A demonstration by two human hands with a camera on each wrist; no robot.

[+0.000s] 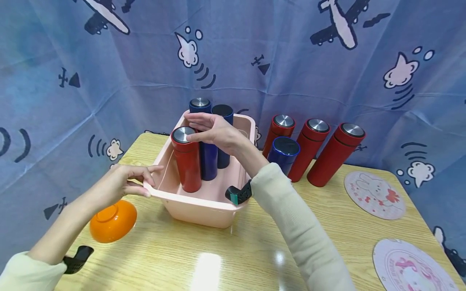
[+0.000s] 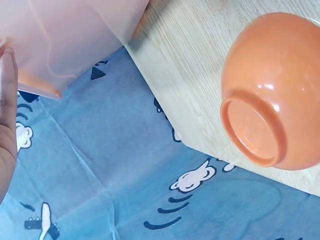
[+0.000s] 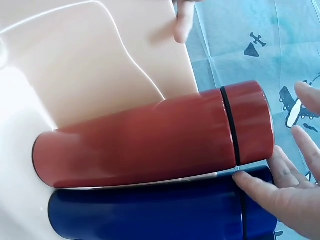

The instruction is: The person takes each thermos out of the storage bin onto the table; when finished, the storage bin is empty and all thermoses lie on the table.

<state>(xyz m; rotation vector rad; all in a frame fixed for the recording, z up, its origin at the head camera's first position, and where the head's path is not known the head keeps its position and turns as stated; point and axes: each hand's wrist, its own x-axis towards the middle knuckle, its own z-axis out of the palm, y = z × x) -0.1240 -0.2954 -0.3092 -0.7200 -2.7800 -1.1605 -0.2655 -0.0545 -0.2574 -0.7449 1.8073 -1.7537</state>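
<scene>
Pink tub (image 1: 200, 212) on the wood table (image 1: 164, 252), patterned curtain (image 1: 233, 70) behind the tub. Left hand (image 1: 127, 180) at the tub's near left corner, pinching its rim between thumb and fingers. Right hand (image 1: 222, 133) over the tub, fingers curved and spread at the silver lid of a red bottle (image 1: 189, 169); the right wrist view shows gaps between the fingers, no tight grip. Whether a fingertip touches the lid: can't tell. That red bottle stands upright inside the tub, left part, base on the tub floor. Blue bottles (image 1: 209, 161) also upright in the tub, right of and behind the red one; the hand hides part of them, exact count unclear.

Right of the tub: three red bottles with silver lids (image 1: 336, 157), plus a blue bottle with a dark top (image 1: 282, 163) in front of them. Farther right of the tub, two round mats with printed pictures (image 1: 375, 195). Left of the tub, an orange bowl (image 1: 118, 222), upside down.
</scene>
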